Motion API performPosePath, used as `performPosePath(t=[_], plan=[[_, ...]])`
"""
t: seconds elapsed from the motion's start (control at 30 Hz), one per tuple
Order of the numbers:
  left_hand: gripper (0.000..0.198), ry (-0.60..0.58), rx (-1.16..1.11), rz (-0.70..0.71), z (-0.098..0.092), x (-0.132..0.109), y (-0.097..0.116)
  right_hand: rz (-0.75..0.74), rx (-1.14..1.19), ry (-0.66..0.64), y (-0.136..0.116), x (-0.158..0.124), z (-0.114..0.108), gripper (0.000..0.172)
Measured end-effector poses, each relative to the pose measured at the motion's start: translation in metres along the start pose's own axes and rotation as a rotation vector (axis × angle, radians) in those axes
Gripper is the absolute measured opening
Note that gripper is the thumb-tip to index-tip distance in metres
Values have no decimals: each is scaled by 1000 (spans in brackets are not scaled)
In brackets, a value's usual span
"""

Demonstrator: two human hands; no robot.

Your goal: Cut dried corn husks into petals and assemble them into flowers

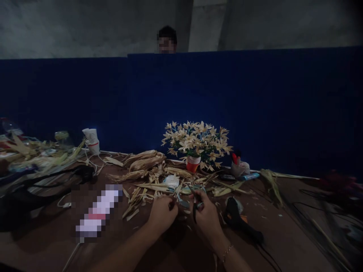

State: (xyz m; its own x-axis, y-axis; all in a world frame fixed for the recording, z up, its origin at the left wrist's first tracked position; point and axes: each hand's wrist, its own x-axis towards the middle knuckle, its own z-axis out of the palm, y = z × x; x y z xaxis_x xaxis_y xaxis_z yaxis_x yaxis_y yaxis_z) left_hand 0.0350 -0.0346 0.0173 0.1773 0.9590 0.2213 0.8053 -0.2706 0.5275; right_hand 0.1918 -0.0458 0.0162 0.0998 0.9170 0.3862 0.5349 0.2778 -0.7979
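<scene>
Near the middle of the table, my left hand [163,213] is closed, thumb and fingers pinched together; whatever lies between them is too small or hidden to make out. Just to its right, my right hand [207,215] grips a pair of dark-handled scissors [194,212], blades pointing away from me. Strips of dry corn husk [136,202] lie scattered around and beyond both hands. A crumpled white piece [171,182] sits just past them. Behind stands a bunch of pale husk-like flowers [195,141] in a red and white cup [193,164].
A black glue gun [241,223] with a cord lies right of my right hand. A pixelated phone-like device [98,213] with a cable is at left. Husk bundles [146,162], a tool cup [239,168] and a blue partition [141,94] stand behind. A person's head [167,39] shows above it.
</scene>
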Motion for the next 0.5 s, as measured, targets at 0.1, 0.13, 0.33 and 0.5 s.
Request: performPosePath(t=[0.1,0.13,0.33,0.5], plan=[[18,-18,-43,69,0,0,3,5,218,-183,-1,0,2,27],[18,-18,-57,88,-1,0,5,4,243,-209,-2,0,3,27],[16,-50,-97,135,-3,-3,9,-42,223,-223,-8,-1,1,30],[16,-71,-78,125,-2,-3,8,-118,88,-179,-9,-5,5,29]])
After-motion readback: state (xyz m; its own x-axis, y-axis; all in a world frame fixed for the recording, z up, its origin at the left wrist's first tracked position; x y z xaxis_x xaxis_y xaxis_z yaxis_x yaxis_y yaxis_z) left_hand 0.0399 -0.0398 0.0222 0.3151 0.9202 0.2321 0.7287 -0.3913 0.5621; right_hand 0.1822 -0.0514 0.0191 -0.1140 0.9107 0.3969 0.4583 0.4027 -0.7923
